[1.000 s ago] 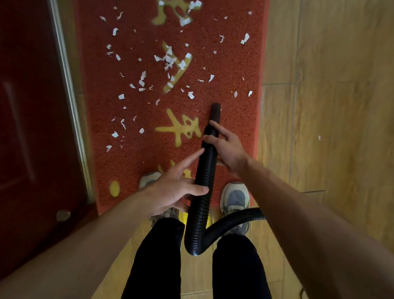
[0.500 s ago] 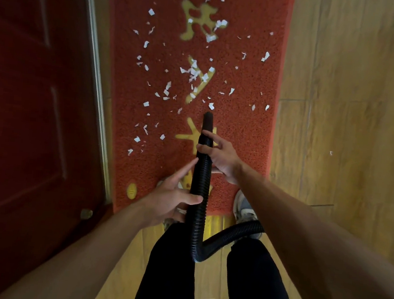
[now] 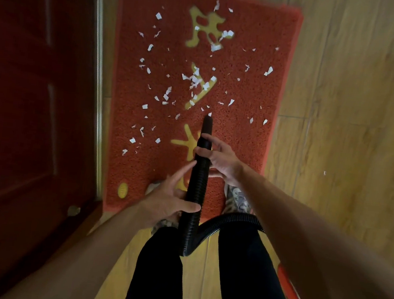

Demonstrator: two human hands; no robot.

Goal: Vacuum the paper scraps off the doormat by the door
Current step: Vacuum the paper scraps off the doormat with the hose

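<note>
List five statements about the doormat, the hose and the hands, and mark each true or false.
1. The left hand and the right hand both hold the black vacuum hose. True.
2. The doormat is free of paper scraps. False: many white scraps lie across it.
3. The nozzle is over the wooden floor. False: its tip is over the red doormat, near the middle.
4. One stray scrap lies on the wooden floor, right of the doormat. True.
5. The door stands on the person's right. False: it stands on the left.
</note>
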